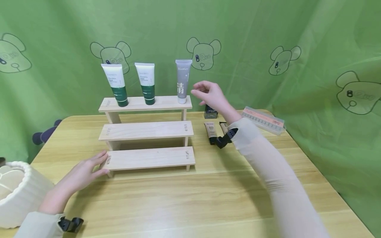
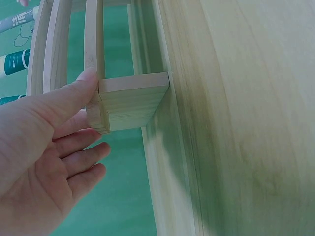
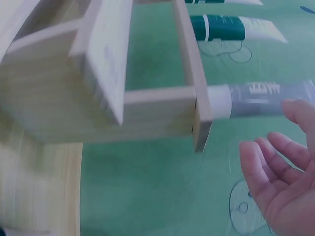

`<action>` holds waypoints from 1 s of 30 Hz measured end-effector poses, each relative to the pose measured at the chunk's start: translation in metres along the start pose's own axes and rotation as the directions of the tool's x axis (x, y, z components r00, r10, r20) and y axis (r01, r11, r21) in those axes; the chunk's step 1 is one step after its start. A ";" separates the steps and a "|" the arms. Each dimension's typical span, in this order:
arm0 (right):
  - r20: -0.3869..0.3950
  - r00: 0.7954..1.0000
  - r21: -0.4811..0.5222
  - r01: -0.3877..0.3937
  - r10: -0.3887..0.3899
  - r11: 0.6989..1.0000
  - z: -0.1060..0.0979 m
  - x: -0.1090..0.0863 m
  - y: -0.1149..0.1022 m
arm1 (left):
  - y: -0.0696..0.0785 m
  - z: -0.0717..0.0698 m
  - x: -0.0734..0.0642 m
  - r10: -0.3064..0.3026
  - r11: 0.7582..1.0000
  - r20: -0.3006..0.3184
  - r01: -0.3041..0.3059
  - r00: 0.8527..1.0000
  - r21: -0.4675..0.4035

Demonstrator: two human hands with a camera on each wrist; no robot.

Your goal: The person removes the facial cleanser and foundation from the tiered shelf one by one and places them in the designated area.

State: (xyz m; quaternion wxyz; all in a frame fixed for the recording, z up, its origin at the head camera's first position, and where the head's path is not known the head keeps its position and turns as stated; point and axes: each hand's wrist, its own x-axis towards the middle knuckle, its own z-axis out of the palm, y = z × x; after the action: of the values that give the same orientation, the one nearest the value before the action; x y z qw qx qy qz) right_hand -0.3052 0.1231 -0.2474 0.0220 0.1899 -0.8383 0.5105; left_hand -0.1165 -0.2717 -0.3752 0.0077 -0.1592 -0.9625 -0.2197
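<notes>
A three-tier wooden display rack (image 1: 146,130) stands on the table. My left hand (image 1: 86,170) holds the left end of its lowest shelf; in the left wrist view the thumb (image 2: 81,87) lies against the board, with fingers around the end. On the top tier, two white-and-green squeeze tubes (image 1: 115,84) (image 1: 146,82) and a grey squeeze tube (image 1: 183,79) stand upright on their caps. Just right of the grey tube is my right hand (image 1: 212,96), its fingers loosely bent and holding nothing. The right wrist view shows its fingertips close beside the grey tube (image 3: 261,100).
Right of the rack lie a small BB cream tube (image 1: 210,130), another small tube (image 1: 224,126) partly behind the wrist, and a dark box (image 1: 210,112). A clear case (image 1: 263,119) is at the back right. A white ribbed lampshade (image 1: 26,188) stands at the left edge.
</notes>
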 end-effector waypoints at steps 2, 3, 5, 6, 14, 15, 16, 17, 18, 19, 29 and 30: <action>-0.016 1.000 0.024 0.012 -0.011 1.000 0.005 0.003 -0.006 | 0.000 0.000 0.000 -0.003 1.000 0.003 0.003 1.000 0.000; -0.024 1.000 0.035 0.014 -0.013 0.999 0.006 0.004 -0.009 | 0.000 0.000 0.000 -0.004 1.000 0.004 0.004 1.000 0.000; -0.040 0.999 0.060 0.018 -0.016 0.998 0.009 0.007 -0.014 | 0.000 0.000 0.000 -0.005 1.000 0.005 0.005 1.000 0.001; -0.047 0.999 0.076 0.018 -0.015 0.997 0.010 0.008 -0.016 | 0.000 0.000 0.000 -0.004 1.000 0.005 0.004 1.000 0.001; -0.058 0.998 0.241 0.001 0.014 0.970 0.015 0.018 -0.024 | 0.001 0.000 0.000 0.003 1.000 0.000 -0.003 1.000 -0.004; -0.055 0.998 0.263 -0.003 0.018 0.965 0.015 0.020 -0.024 | 0.001 0.000 0.000 0.003 1.000 0.000 -0.003 1.000 -0.004; -0.052 0.998 0.284 -0.005 0.021 0.959 0.016 0.021 -0.024 | 0.001 0.000 0.000 0.002 1.000 0.001 -0.002 1.000 -0.004; -0.050 0.999 0.305 -0.006 0.022 0.952 0.016 0.023 -0.023 | 0.001 0.000 0.000 0.002 1.000 0.001 -0.002 1.000 -0.003; -0.050 0.998 0.323 -0.009 0.026 0.946 0.017 0.024 -0.023 | 0.001 0.000 0.000 0.002 1.000 0.001 -0.002 1.000 -0.003; -0.051 0.998 0.338 -0.011 0.030 0.941 0.017 0.025 -0.022 | 0.001 0.000 0.000 0.002 1.000 0.001 -0.002 1.000 -0.002; -0.067 0.997 0.398 -0.016 0.046 0.917 0.020 0.028 -0.021 | 0.000 0.000 0.000 0.003 1.000 0.002 -0.003 1.000 -0.001; -0.068 0.997 0.400 -0.015 0.046 0.916 0.020 0.028 -0.021 | 0.000 0.000 0.000 0.004 1.000 0.002 -0.004 1.000 -0.001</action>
State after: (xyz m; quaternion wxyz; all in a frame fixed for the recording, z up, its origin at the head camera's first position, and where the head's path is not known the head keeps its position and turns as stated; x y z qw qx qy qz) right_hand -0.3210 0.0889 -0.2323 0.0066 0.1576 -0.7180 0.6779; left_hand -0.1165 -0.2713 -0.3752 0.0072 -0.1615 -0.9620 -0.2201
